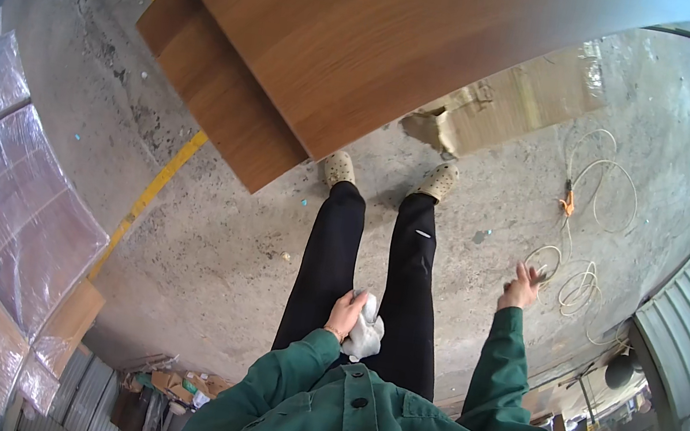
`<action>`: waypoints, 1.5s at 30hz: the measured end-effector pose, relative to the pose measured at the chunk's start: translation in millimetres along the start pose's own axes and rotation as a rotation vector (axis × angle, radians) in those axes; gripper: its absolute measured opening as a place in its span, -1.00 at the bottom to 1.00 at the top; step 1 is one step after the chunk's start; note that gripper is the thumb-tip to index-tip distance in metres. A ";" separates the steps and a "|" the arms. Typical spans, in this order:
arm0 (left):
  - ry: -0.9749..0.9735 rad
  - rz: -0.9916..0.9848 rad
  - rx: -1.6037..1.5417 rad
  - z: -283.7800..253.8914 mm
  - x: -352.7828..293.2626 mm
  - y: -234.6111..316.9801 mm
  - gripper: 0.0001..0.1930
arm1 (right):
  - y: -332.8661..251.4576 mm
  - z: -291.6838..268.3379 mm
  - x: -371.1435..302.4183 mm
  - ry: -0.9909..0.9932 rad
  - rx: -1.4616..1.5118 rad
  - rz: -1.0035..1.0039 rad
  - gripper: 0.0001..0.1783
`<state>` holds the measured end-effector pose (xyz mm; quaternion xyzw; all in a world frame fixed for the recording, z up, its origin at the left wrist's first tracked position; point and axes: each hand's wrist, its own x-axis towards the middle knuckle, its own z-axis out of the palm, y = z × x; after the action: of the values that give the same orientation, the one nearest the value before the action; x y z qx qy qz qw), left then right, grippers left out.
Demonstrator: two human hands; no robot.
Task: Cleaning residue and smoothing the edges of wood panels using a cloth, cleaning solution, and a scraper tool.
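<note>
In front of my lap, my left hand [345,314] is closed round a crumpled whitish cloth [365,330]. My right hand [520,288] reaches out to the right, its fingers partly curled; a small greyish thing seems to show at the fingertips, too small to name. Past that hand, a pale coiled hose [585,292] lies on the concrete floor, with an orange-handled air gun [567,201] on it. Ahead of my feet is a large brown wood-grain panel [370,50], and a smaller wood-grain panel [221,90] sticks out below its left side. Neither hand touches the panels.
Flattened cardboard [523,99] lies beside the large panel. Stacks wrapped in clear film [25,203] stand at the left, near a yellow floor line [158,183]. At the right are a grey corrugated shutter [687,311] and a dark round object [621,371].
</note>
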<state>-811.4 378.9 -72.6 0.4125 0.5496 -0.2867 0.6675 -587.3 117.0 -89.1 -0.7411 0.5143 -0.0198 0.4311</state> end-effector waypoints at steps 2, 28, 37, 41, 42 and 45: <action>0.003 0.005 0.002 5.7 2.0 1.6 -0.68 | -8.1 -11.5 26.0 -0.008 0.072 0.082 -0.71; 0.119 0.010 0.251 131.8 17.5 34.7 -0.65 | -293.3 241.7 -29.4 -0.648 0.252 -0.608 -0.76; 0.101 0.041 0.119 168.2 12.3 88.6 -0.66 | -387.3 262.5 89.3 -0.587 0.276 -0.548 -0.80; -0.014 0.068 0.099 201.8 5.0 131.2 -0.67 | -405.4 268.9 113.4 -0.515 0.241 -0.474 -0.81; -0.036 0.098 0.129 208.3 3.6 141.5 -0.67 | -409.7 268.1 116.0 -0.500 0.228 -0.417 -0.81; -0.095 0.135 0.192 226.3 0.4 176.9 -0.70 | -424.0 271.2 132.2 -0.466 0.250 -0.400 -0.82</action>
<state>-550.8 270.6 -18.7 0.4964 0.4583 -0.3116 0.6682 -81.0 223.9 -34.5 -0.7534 0.2395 0.0032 0.6124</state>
